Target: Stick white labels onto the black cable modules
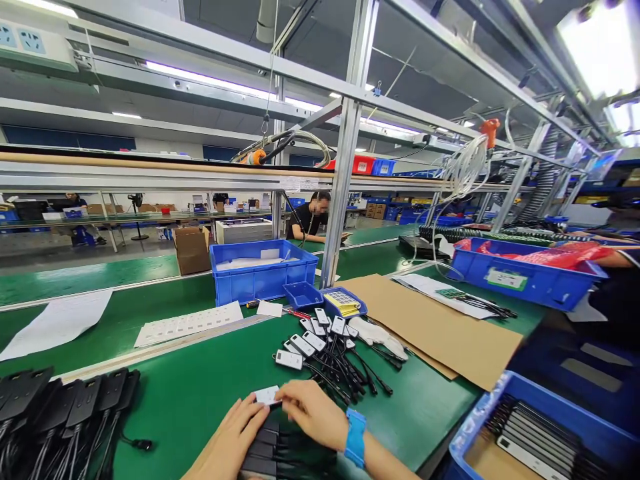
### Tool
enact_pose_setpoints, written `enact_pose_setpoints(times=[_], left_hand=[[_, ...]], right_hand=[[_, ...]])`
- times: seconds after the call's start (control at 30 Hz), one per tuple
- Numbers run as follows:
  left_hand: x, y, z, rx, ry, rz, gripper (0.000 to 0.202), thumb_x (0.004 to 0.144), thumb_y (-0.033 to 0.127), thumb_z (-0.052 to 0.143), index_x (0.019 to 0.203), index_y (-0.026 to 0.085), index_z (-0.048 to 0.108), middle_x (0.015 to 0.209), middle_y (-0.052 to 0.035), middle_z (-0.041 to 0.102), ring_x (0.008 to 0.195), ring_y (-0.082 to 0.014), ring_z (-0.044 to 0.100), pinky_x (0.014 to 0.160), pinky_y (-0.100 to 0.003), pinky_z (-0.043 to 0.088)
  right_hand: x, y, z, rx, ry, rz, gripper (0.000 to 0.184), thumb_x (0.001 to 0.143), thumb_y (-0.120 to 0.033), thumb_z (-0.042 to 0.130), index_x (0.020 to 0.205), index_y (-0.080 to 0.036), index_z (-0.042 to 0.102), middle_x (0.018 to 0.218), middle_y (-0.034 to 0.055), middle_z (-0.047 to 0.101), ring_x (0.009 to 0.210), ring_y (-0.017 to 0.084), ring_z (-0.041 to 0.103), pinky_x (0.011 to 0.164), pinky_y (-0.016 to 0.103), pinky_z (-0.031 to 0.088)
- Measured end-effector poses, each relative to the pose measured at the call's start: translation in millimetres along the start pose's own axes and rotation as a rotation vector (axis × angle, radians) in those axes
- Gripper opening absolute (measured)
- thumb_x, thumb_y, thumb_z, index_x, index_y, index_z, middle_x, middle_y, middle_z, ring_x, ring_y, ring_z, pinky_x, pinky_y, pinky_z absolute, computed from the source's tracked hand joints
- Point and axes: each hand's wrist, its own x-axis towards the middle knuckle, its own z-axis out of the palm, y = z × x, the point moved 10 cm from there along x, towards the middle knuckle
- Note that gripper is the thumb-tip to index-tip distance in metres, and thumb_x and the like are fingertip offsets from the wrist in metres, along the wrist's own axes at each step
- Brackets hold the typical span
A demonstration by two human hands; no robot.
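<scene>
Head view shows the left hand (234, 435), fingers outstretched, touching a white-faced device (267, 395) just beyond black units (262, 448), the right hand (314, 412) curled at its other end, grip unclear, apparently positioning it, which calls for steady fingers.

Two hands (314, 415), one blue wristband (355, 438). One white-faced device (267, 395) sits at the fingertips; roughly a dozen similar pieces (289, 360) form the pile beyond. At least five black units (83, 403) overlap at left, exact number unclear. Nearby: three large blue bins (240, 277), two small blue trays (303, 294), one cardboard box (192, 251), one circuit board (449, 293).
</scene>
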Motion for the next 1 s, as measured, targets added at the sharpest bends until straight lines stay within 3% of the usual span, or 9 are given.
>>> enact_pose_setpoints(times=[0.07, 0.2, 0.33, 0.43, 0.53, 0.63, 0.8, 0.93, 1.0], left_hand=[[1, -3, 2.5, 0.114, 0.018, 0.031, 0.080, 0.084, 0.059, 0.053, 0.148, 0.031, 0.015, 0.150, -0.0113, 0.031, 0.141, -0.0355, 0.020, 0.112, -0.060, 0.020], [3, -19, 8.6, 0.259, 0.089, 0.014, 0.086, 0.078, 0.062, 0.059, 0.148, 0.034, 0.016, 0.158, -0.0117, 0.004, 0.141, -0.0430, 0.010, 0.108, -0.065, 0.023], [4, -44, 23.8, 0.124, 0.001, -0.105, 0.090, 0.079, 0.059, 0.060, 0.149, 0.034, 0.008, 0.155, -0.0117, 0.020, 0.140, -0.0384, 0.019, 0.107, -0.056, 0.035], [2, -38, 20.5, 0.015, -0.072, -0.115, 0.092, 0.078, 0.057, 0.062, 0.148, 0.036, 0.007, 0.153, -0.0076, 0.025, 0.140, -0.0342, 0.022, 0.109, -0.048, 0.037], [2, -22, 5.5, -0.043, -0.079, -0.127, 0.093, 0.077, 0.061, 0.061, 0.148, 0.038, 0.006, 0.157, -0.0038, 0.015, 0.142, -0.0318, 0.015, 0.113, -0.047, 0.029], [2, -12, 0.7, -0.073, -0.093, -0.131, 0.091, 0.079, 0.065, 0.056, 0.148, 0.038, 0.003, 0.158, -0.0021, 0.002, 0.143, -0.0324, 0.002, 0.115, -0.051, 0.020], [-2, -16, 6.2, -0.078, -0.093, -0.136, 0.090, 0.075, 0.062, 0.063, 0.148, 0.037, 0.015, 0.155, 0.0022, -0.022, 0.140, -0.0382, -0.013, 0.114, -0.059, 0.010], [-4, -21, 9.6, -0.069, -0.149, -0.194, 0.097, 0.069, 0.045, 0.073, 0.147, 0.038, 0.016, 0.157, 0.0002, -0.011, 0.142, -0.0372, -0.001, 0.114, -0.057, 0.015], [-3, -20, 7.0, -0.062, -0.161, -0.232, 0.101, 0.067, 0.038, 0.075, 0.148, 0.037, 0.014, 0.158, -0.0010, -0.003, 0.143, -0.0361, 0.002, 0.114, -0.056, 0.017]], right_hand=[[7, 13, -5, -0.218, 0.078, 0.075, 0.023, 0.086, -0.009, 0.052, 0.104, -0.017, 0.064, 0.105, 0.0090, 0.063, 0.099, 0.023, 0.059, 0.086, 0.033, 0.046], [9, 15, 3, -0.325, 0.050, 0.076, 0.013, 0.082, -0.012, 0.062, 0.094, -0.018, 0.064, 0.099, 0.0052, 0.064, 0.096, 0.024, 0.059, 0.085, 0.035, 0.045], [5, 4, 5, -0.131, -0.035, -0.034, 0.005, 0.082, -0.021, 0.067, 0.086, -0.023, 0.065, 0.086, -0.0027, 0.065, 0.080, 0.015, 0.062, 0.073, 0.024, 0.046], [10, 29, -20, -0.270, 0.056, 0.150, 0.011, 0.084, -0.021, 0.066, 0.094, -0.019, 0.066, 0.094, 0.0041, 0.065, 0.086, 0.020, 0.062, 0.076, 0.028, 0.047], [12, 50, -37, -0.397, 0.137, 0.290, 0.024, 0.079, -0.014, 0.069, 0.102, -0.011, 0.063, 0.104, 0.0152, 0.061, 0.097, 0.031, 0.058, 0.081, 0.040, 0.046], [9, 48, -25, -0.385, 0.098, 0.250, 0.017, 0.080, -0.009, 0.064, 0.097, -0.014, 0.063, 0.100, 0.0109, 0.062, 0.095, 0.027, 0.058, 0.082, 0.038, 0.045], [-4, 20, -9, -0.197, 0.109, 0.100, 0.016, 0.078, -0.011, 0.068, 0.090, -0.020, 0.062, 0.096, 0.0019, 0.063, 0.091, 0.021, 0.058, 0.079, 0.030, 0.044], [8, 16, -3, 0.020, 0.032, 0.020, 0.004, 0.081, -0.018, 0.068, 0.080, -0.019, 0.064, 0.081, -0.0004, 0.064, 0.075, 0.015, 0.060, 0.068, 0.023, 0.044], [21, 26, -8, 0.016, 0.069, 0.057, 0.007, 0.087, -0.021, 0.060, 0.091, -0.017, 0.065, 0.090, 0.0051, 0.065, 0.082, 0.019, 0.060, 0.074, 0.028, 0.045]])
